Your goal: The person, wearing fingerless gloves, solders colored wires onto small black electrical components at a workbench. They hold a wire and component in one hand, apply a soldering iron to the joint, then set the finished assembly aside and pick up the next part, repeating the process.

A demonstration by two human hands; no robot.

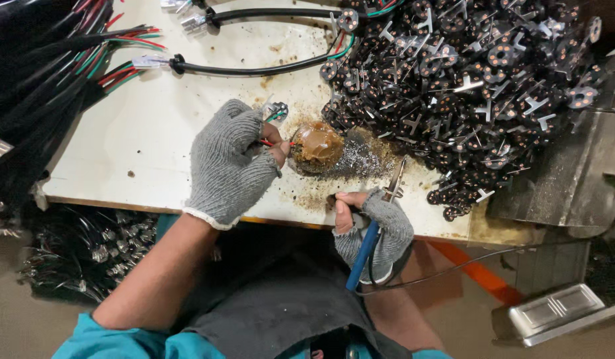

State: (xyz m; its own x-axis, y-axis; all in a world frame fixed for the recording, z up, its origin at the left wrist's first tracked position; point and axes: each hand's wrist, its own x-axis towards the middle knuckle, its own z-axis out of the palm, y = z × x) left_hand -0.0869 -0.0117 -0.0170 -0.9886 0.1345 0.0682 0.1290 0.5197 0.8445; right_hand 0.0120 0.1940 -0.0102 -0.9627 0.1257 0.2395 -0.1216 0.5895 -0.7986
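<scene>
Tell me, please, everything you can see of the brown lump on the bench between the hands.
The brown lump is a rounded, glossy, caramel-coloured mass, waxy or resinous by its look, with a dimpled top. It sits on the stained white bench, ringed by brown crumbs and silvery specks. Thin wire ends held in the left hand reach its left side.

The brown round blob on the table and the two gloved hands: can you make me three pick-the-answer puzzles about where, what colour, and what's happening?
1. Where is the heap of small black round connector parts?
A. right of the brown blob
B. on the floor
C. in a box

2. What colour is the soldering iron's handle?
A. red
B. blue
C. yellow

3. What is the left hand in a grey knit glove doing?
A. resting flat
B. waving
C. pinching thin wires against the brown glossy round blob

Answers: A, the heap fills the white table to its right; B, blue shows in the right gloved hand; C, fingertips grip red wires at it.
</scene>
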